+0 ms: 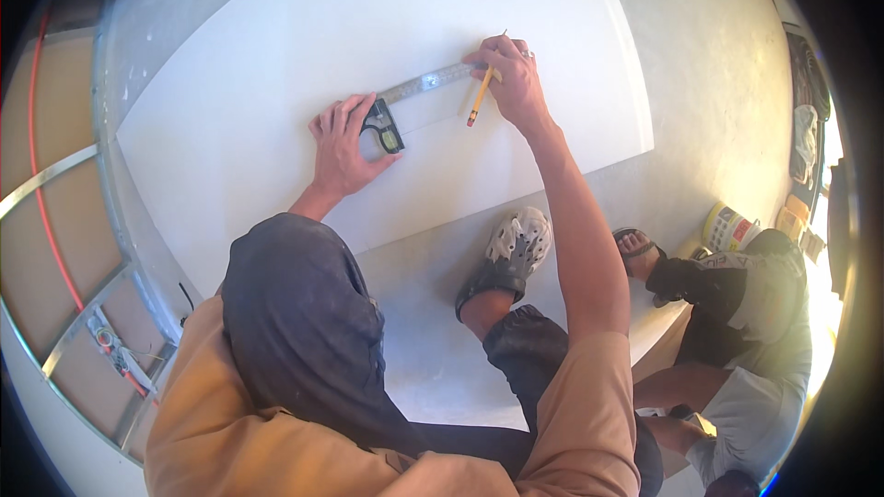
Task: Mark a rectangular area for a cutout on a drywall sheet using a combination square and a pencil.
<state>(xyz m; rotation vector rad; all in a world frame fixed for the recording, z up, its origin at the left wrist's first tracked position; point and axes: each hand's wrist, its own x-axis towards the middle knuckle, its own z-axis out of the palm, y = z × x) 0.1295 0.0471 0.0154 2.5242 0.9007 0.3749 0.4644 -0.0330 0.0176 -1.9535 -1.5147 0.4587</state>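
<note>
A large white board (249, 83) lies flat before me. On it rests a combination square, its dark head (390, 132) at the left and its metal blade (430, 83) slanting up to the right. My left hand (341, 149) grips the head, thumb below it and fingers above. A yellow pencil (481, 95) is held in my right hand (514, 78), its eraser end angled down toward me. The fingers of that hand meet the blade's far end and partly cover it. Below the blade a faint line runs across the board.
My shoe (520, 244) stands on the grey floor beyond the board's near edge. At right another person (737, 350) crouches near a white and yellow bucket (729, 228). On the left is a metal frame (106, 175) with an orange conduit (39, 156).
</note>
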